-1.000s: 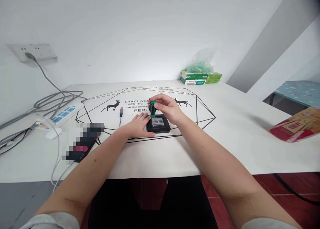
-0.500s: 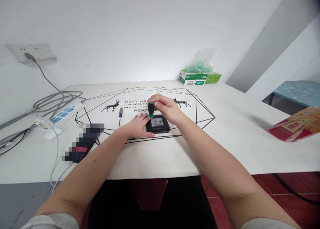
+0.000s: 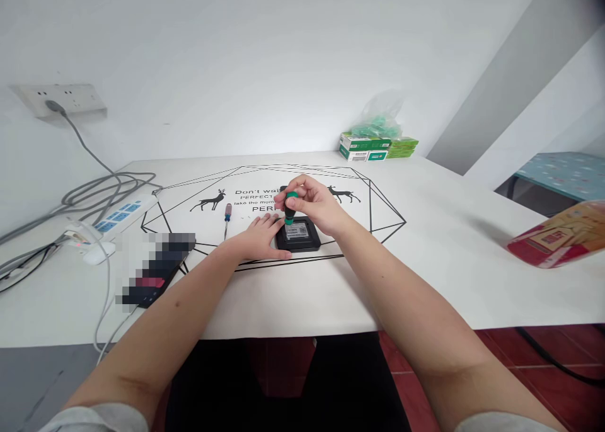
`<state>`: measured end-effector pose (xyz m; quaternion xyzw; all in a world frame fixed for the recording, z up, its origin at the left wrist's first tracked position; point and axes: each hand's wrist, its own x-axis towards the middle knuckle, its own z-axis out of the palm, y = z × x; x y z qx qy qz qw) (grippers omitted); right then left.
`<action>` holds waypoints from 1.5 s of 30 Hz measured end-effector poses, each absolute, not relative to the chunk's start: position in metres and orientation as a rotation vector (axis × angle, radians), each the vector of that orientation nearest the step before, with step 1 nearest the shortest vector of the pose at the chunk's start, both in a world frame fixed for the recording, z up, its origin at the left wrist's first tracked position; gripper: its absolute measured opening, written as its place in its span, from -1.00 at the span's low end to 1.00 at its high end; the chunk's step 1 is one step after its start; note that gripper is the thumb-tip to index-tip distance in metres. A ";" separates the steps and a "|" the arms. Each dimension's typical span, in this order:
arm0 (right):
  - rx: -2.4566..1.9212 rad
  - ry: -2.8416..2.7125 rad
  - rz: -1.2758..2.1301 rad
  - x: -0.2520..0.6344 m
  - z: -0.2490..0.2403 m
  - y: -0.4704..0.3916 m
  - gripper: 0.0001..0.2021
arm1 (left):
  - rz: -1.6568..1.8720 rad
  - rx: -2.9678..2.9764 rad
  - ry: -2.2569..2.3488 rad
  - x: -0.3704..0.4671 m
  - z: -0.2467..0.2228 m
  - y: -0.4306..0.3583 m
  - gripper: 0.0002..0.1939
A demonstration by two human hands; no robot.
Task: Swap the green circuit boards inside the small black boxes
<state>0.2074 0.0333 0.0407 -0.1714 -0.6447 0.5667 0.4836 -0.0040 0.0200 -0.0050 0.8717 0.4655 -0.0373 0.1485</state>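
Leftmost, 1 screwdriver [image 3: 227, 218] lies beyond the left hand [image 3: 262, 238], whose spread fingers touch the case [image 3: 299, 233]. Pinched upright in the right hand [image 3: 307, 203], the green driver [image 3: 290, 210] stands over that case, directly below the grip.

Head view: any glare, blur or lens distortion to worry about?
Head view: soft, even light, no harsh glare on the white table; faint shadow beside the snack bag; wide-angle stretch toward the edges, dark upper-right corner; phone pixelated; print on the drive's label too small to read.
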 end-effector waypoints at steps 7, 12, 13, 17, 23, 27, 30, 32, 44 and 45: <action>-0.395 -1.637 1.249 0.206 0.037 0.036 -0.65 | -0.133 2.467 1.350 -0.003 0.001 0.015 0.30; -0.407 -1.610 1.080 0.204 0.033 0.041 -0.67 | -0.141 2.464 1.357 -0.003 0.000 0.016 0.31; -0.411 -1.608 1.112 0.205 0.033 0.041 -0.67 | -0.135 2.473 1.353 -0.004 -0.001 0.017 0.31; -0.411 -1.570 1.270 0.206 0.035 0.035 -0.71 | -0.103 2.509 1.316 -0.004 -0.004 0.019 0.30; -0.407 -1.515 1.364 0.203 0.039 0.032 -0.60 | -0.091 2.508 1.326 -0.004 -0.004 0.020 0.29; -0.421 -1.496 1.420 0.202 0.039 0.032 -0.51 | -0.095 2.493 1.330 -0.004 -0.004 0.020 0.28; -0.403 -1.464 1.448 0.201 0.038 0.032 -0.53 | -0.093 2.495 1.336 -0.003 -0.003 0.019 0.28; -0.409 -1.433 1.466 0.200 0.037 0.031 -0.54 | -0.095 2.498 1.335 -0.003 -0.002 0.019 0.28; -0.461 -1.535 1.361 0.202 0.035 0.034 -0.58 | -0.121 2.471 1.355 -0.003 -0.001 0.018 0.30; -0.468 -1.537 1.356 0.203 0.035 0.035 -0.57 | -0.115 2.469 1.355 -0.003 -0.002 0.018 0.30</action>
